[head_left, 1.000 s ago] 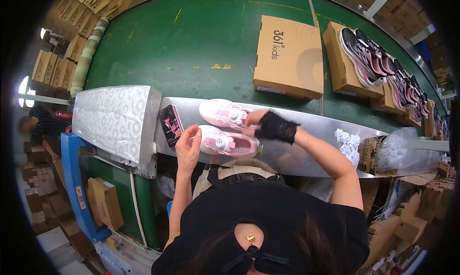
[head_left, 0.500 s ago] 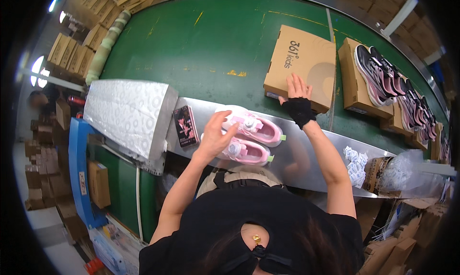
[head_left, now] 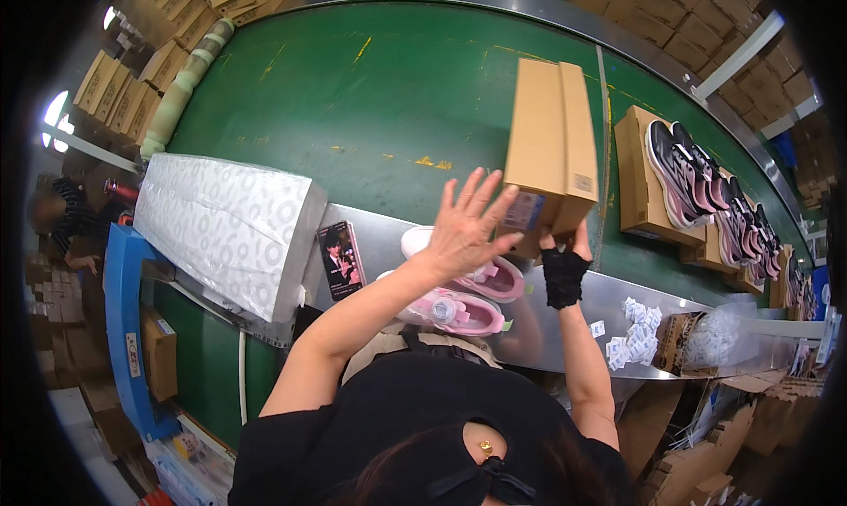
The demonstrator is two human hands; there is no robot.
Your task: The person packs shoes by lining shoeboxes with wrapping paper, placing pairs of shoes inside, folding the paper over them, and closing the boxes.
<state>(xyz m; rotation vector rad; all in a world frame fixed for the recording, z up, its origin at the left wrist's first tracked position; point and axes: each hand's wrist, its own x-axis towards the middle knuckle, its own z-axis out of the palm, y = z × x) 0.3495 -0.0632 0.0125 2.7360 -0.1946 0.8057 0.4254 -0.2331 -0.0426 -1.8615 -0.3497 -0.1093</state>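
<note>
A brown cardboard shoebox stands tipped up on the green belt, with a label on its near end. Gripping the bottom of that end is my right hand, in a black fingerless glove. My left hand is open with fingers spread, by the box's near left corner; whether it touches the box I cannot tell. Beneath my left hand and forearm, a pair of pink and white kids' shoes lies on the metal ledge. The farther shoe is partly hidden by the hand.
A stack covered with white patterned paper is at left, beside a small dark printed box. White sachets lie on the ledge at right. Black and pink shoes rest on boxes farther right. Another person is at far left.
The shoebox has turned from lying flat with its lid up to standing tipped. My left hand has left the shoes and moved right to the box; my right hand has shifted to its near end.
</note>
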